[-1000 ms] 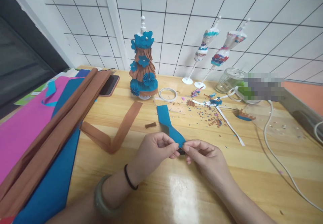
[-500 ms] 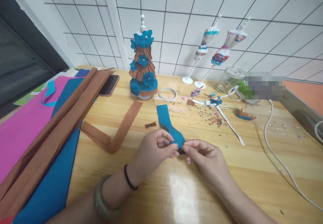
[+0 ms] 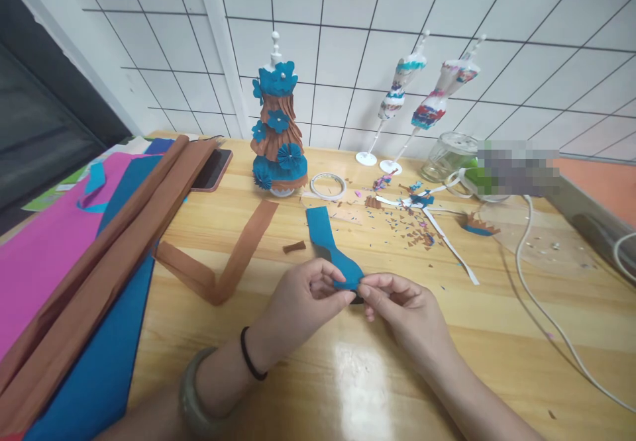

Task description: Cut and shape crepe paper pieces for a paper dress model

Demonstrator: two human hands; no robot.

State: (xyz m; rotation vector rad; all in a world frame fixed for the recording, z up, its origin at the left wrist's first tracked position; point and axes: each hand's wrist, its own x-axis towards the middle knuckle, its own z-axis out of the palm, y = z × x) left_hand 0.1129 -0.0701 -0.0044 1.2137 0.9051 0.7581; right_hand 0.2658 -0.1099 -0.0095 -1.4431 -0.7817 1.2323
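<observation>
A strip of blue crepe paper (image 3: 324,232) runs from the wooden table up to my fingers, its near end pinched between both hands. My left hand (image 3: 318,292) wears a dark band and a bangle at the wrist; its thumb and fingers close on the strip's edge. Close beside it, my right hand (image 3: 397,302) pinches the same end between thumb and forefinger. Left of the hands lies a folded brown paper strip (image 3: 218,282), and a small brown scrap (image 3: 294,247) rests near the blue strip. Behind stands a dress form (image 3: 278,123) covered in brown pleats and blue paper flowers.
Crepe paper sheets and brown rolls (image 3: 114,249) cover the left side, beside a phone (image 3: 211,171). A tape roll (image 3: 328,187), paper clippings (image 3: 412,226), two slim dress forms (image 3: 395,97), a glass jar (image 3: 450,156) and a white cable (image 3: 536,295) lie farther back and right.
The view has shifted slightly. My left thumb has moved a little towards the right hand along the blue strip's pinched end; both hands still grip it.
</observation>
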